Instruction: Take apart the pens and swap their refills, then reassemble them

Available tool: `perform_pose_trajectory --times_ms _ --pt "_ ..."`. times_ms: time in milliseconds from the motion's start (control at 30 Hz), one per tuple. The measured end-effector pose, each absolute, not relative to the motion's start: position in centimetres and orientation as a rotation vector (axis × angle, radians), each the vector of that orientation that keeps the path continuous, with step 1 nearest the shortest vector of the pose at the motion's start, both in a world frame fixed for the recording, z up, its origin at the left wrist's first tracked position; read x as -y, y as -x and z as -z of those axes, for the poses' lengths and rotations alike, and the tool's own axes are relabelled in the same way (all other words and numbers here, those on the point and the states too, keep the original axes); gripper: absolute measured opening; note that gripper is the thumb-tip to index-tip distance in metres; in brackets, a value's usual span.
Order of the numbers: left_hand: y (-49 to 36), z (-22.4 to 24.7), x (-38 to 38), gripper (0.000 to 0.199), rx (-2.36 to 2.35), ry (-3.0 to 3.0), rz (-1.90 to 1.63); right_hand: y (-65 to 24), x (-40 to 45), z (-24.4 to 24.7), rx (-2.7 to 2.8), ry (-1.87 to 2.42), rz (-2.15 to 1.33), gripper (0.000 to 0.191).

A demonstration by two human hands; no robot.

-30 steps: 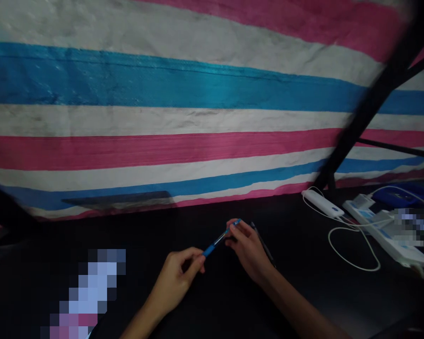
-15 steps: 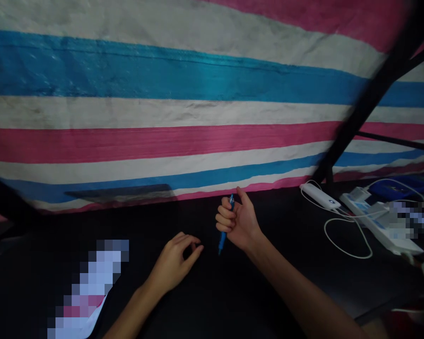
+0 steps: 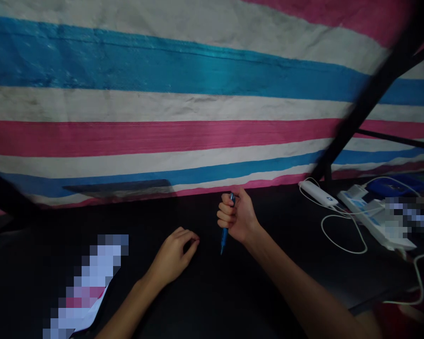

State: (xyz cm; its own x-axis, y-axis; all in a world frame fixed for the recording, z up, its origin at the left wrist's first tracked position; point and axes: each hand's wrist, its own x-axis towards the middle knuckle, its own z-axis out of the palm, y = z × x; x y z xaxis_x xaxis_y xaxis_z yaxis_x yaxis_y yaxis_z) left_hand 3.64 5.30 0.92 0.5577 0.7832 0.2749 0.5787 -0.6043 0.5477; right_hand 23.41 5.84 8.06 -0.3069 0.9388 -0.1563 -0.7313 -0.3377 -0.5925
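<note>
My right hand [image 3: 239,214] is wrapped in a fist round a blue pen [image 3: 224,238]. The pen stands nearly upright with its narrow tip pointing down, and my thumb is bent over its upper end. To the left, my left hand [image 3: 176,252] rests low over the black table [image 3: 205,301]. Its fingers are curled and the thumb tip meets the index finger, with nothing visible between them.
A blurred-out phone-like screen [image 3: 92,278] lies at the left. On the right are a white power bank [image 3: 317,194], a power strip [image 3: 369,216], looped white cables [image 3: 323,235] and a blue object [image 3: 388,186]. Striped sheeting [image 3: 162,139] hangs behind, beside a black slanted post [image 3: 360,113].
My right thumb has come down from a raised position onto the pen's top. The thumb and index finger of my left hand have closed together. The view has shifted slightly.
</note>
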Motion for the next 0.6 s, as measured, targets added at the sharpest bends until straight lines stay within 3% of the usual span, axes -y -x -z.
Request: perform_pose_trajectory --times_ms 600 --pt "-3.68 -0.99 -5.36 0.021 -1.079 -2.387 -0.699 -24.22 -5.86 -7.85 0.475 0.674 -1.791 0.039"
